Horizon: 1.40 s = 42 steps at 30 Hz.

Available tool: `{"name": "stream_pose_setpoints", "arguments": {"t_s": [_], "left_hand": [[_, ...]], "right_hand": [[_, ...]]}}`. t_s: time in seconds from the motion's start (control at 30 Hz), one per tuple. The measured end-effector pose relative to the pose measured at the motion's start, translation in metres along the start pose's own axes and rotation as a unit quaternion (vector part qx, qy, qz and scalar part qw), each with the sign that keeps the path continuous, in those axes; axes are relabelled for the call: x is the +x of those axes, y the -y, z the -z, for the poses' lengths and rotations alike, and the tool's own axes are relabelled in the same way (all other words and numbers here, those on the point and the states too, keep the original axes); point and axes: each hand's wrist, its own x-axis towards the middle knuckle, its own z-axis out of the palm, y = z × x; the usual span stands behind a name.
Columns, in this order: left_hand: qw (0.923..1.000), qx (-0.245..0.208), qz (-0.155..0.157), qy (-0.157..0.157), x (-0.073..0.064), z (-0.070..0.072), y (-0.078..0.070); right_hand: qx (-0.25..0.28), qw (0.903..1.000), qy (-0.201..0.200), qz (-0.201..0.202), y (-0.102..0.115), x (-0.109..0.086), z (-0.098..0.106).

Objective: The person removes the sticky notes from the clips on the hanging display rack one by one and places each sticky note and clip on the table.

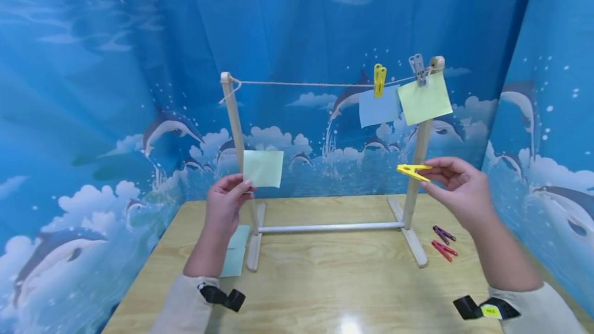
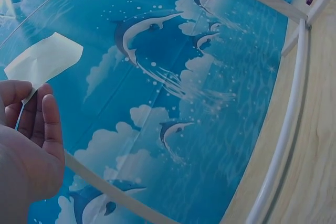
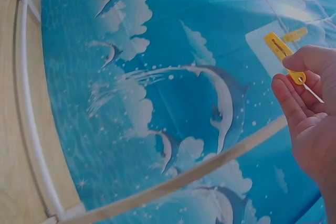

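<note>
My left hand (image 1: 226,201) pinches a pale green paper square (image 1: 263,168) by its lower left corner, in front of the rack's left post. In the left wrist view the paper (image 2: 44,61) stands up from the thumb and fingertips. My right hand (image 1: 457,189) holds a yellow clothespin (image 1: 413,171) between thumb and fingers, near the right post. Above, a string (image 1: 306,84) runs between the posts. A yellow clothespin (image 1: 379,80) on it holds a light blue paper (image 1: 373,110), and a grey clothespin (image 1: 418,68) holds a yellow-green paper (image 1: 426,99).
The wooden rack has a left post (image 1: 235,122), a right post (image 1: 421,143) and a white lower bar (image 1: 329,228). Pale green papers (image 1: 234,259) lie by its left foot. A purple clothespin (image 1: 444,234) and a red clothespin (image 1: 444,250) lie at the right on the table (image 1: 325,282).
</note>
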Motion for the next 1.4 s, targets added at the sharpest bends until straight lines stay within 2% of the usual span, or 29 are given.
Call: {"name": "stream_pose_setpoints", "arguments": {"t_s": [0.2, 0.33, 0.5, 0.63, 0.8, 0.97, 1.17, 1.27, 1.4], "left_hand": [[0.9996, 0.003, 0.012, -0.025, -0.008, 0.017, 0.004], [0.9982, 0.016, 0.031, -0.048, -0.013, 0.029, 0.005], [0.9972, -0.005, 0.039, -0.064, -0.018, 0.041, 0.006], [0.9975, -0.023, 0.036, -0.056, -0.022, 0.046, 0.01], [0.997, -0.01, 0.041, -0.065, -0.027, 0.052, 0.018], [0.9968, -0.021, 0.04, -0.066, -0.033, 0.062, 0.025], [0.9971, -0.028, 0.034, -0.062, -0.038, 0.074, 0.033], [0.9967, -0.038, 0.035, -0.062, -0.04, 0.08, 0.035], [0.9954, -0.04, 0.04, -0.077, -0.041, 0.088, 0.036]], "right_hand": [[-0.025, 0.9989, -0.008, -0.038, -0.01, -0.016, 0.012], [-0.054, 0.9957, -0.007, -0.075, -0.016, -0.027, 0.02], [-0.085, 0.9898, -0.008, -0.114, -0.023, -0.038, 0.028], [-0.062, 0.9908, -0.013, -0.119, -0.029, -0.047, 0.036], [-0.057, 0.9919, -0.022, -0.112, -0.037, -0.056, 0.046], [-0.052, 0.9913, -0.033, -0.116, -0.047, -0.063, 0.056], [-0.043, 0.9886, -0.034, -0.14, -0.054, -0.07, 0.062], [-0.017, 0.986, -0.048, -0.159, -0.055, -0.072, 0.063], [-0.018, 0.9813, -0.059, -0.183, -0.058, -0.076, 0.065]]}}
